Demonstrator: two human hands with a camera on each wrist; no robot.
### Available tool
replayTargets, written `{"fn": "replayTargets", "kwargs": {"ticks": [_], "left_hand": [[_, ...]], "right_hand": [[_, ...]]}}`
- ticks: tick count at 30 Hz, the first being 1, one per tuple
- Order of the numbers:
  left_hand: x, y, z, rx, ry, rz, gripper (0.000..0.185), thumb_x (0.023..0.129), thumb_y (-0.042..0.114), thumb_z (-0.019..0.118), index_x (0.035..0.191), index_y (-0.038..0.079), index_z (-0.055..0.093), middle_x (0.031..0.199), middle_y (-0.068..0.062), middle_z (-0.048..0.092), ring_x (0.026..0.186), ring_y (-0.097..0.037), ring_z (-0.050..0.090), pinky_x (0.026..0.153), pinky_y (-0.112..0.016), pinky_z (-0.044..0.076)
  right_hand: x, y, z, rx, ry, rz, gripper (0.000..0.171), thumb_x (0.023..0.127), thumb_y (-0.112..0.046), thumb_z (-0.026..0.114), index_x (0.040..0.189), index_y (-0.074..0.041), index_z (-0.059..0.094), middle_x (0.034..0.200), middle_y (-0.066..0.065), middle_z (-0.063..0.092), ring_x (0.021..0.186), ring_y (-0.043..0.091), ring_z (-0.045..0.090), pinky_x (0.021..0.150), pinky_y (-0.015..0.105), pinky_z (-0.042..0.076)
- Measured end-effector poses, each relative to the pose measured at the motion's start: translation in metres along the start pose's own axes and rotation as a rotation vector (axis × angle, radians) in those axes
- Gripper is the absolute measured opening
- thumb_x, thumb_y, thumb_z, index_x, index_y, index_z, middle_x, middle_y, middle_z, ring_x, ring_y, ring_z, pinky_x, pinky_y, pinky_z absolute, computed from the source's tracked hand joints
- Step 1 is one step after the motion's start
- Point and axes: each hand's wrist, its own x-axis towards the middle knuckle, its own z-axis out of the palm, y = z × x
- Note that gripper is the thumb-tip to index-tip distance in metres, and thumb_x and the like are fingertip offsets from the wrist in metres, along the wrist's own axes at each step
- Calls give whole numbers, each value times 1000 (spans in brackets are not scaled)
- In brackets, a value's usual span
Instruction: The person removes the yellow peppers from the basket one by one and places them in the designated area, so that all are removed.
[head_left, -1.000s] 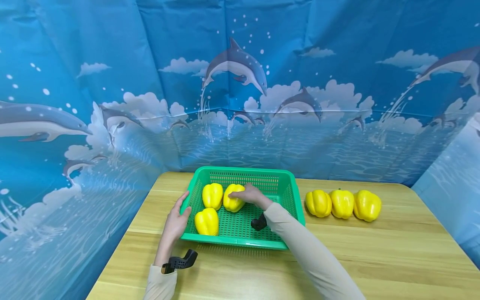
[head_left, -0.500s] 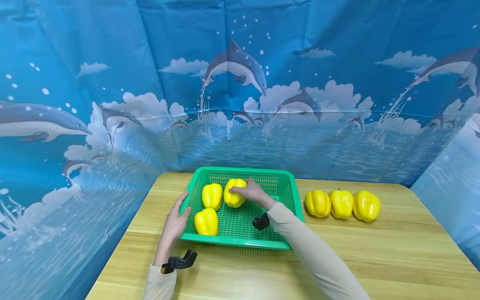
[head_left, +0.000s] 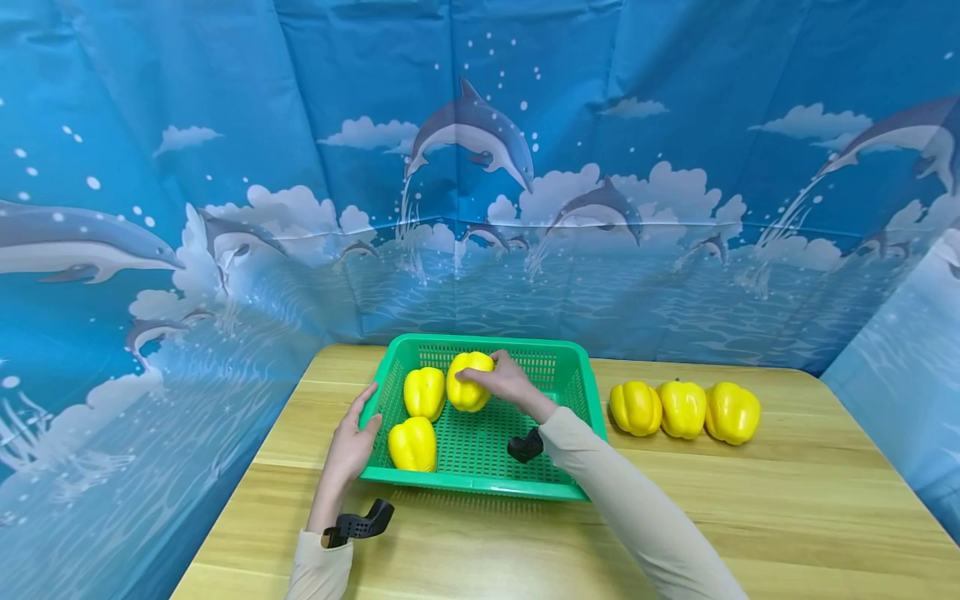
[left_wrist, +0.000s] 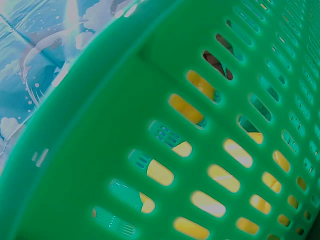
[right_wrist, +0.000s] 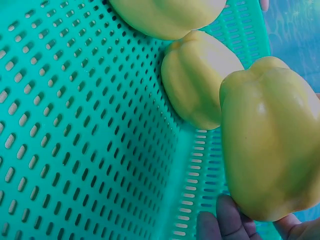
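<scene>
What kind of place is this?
Probably a staged recording setup, not a kitchen: a dolphin backdrop walls in a wooden table with a green basket and identical yellow peppers.

basket wall (left_wrist: 100, 125): green plastic, fills nearly the whole view, seen very close
slots: rows of oblong holes running diagonally
through slots: yellow peppers (left_wrist: 222, 177) showing in patches
upper slot: dark, indistinct shape behind
top left corner: blue dolphin backdrop (left_wrist: 35, 45)

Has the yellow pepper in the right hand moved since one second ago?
Yes. The held pepper has risen and shifted toward the far wall of the green basket; the right hand grips it.
</scene>
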Motion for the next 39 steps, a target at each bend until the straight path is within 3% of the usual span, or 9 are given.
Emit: {"fn": "replayTargets", "kwargs": {"ticks": [11,18,25,39], "left_hand": [[0,0,0,1,-9,-4,51,102,15,43,150,22,29,152,-16,25,132,-43,30,100,-62,28],[0,0,1,3,1,-5,51,101,14,44,150,21,30,151,-18,28,131,-43,32,99,-62,29],[-1,0,1,5,-3,0,51,101,14,45,150,20,30,151,-18,27,130,-44,32,99,-63,28],[-1,2,0,-1,-2,0,51,101,14,44,150,20,29,151,-19,27,131,-44,31,100,-62,27]], "right_hand": [[-7,-6,-6,-7,19,-14,75,77,-47,74,125,-3,37,104,15,56,78,23,56,75,50,46],[-10,-12,-10,41,18,4,77,76,-48,74,125,-5,35,104,16,56,79,23,58,80,54,46],[-17,-16,-13,81,15,-2,77,77,-47,73,128,-4,34,110,17,54,87,25,60,83,52,47],[-40,-21,-36,68,2,-60,67,82,-42,71,129,-5,40,115,17,51,93,27,59,74,40,52]]}}
